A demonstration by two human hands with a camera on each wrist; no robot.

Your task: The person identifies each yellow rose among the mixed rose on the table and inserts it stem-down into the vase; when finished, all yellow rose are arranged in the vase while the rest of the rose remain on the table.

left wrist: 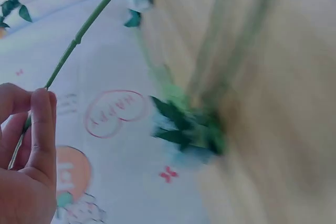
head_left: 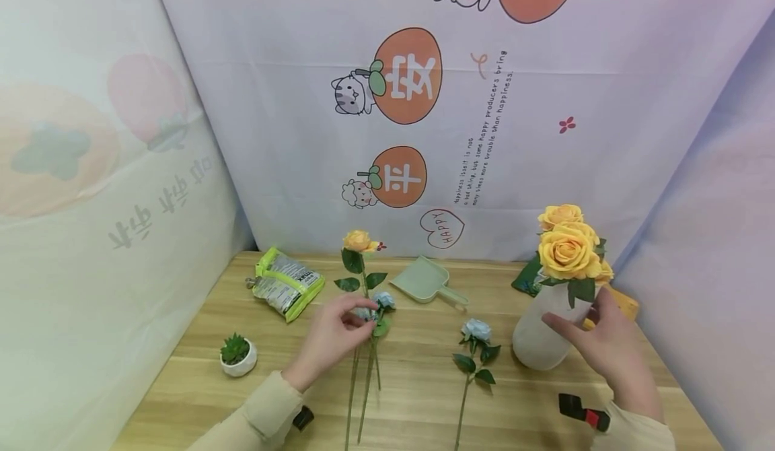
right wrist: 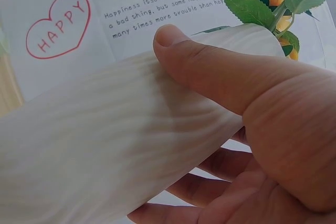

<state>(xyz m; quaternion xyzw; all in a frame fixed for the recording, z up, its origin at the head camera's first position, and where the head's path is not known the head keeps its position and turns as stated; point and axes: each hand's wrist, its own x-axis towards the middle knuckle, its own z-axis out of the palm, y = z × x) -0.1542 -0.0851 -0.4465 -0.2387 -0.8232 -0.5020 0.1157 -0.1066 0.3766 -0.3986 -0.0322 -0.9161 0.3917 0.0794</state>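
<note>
My left hand (head_left: pixel 336 333) pinches the green stem (left wrist: pixel 79 39) of a yellow rose (head_left: pixel 358 241), with the bloom above the fingers. Pale blue roses (head_left: pixel 384 299) are close to that hand, partly hidden behind its fingers. At the right, my right hand (head_left: pixel 614 343) holds a white ribbed vase (right wrist: pixel 100 135), thumb on the near side and fingers round the other. Several yellow roses (head_left: pixel 568 252) with green leaves stand in the vase's mouth. Between the hands, another light blue rose (head_left: pixel 476 331) lies on the wooden table.
A potted succulent (head_left: pixel 238 355) and a lime-green packet (head_left: pixel 287 284) are at the left of the table (head_left: pixel 424 397). A pale green dustpan (head_left: pixel 424 280) lies near the back curtain (head_left: pixel 290 134). Behind the vase, a dark green item (head_left: pixel 527 277) and a yellow one (head_left: pixel 623 303) partly show.
</note>
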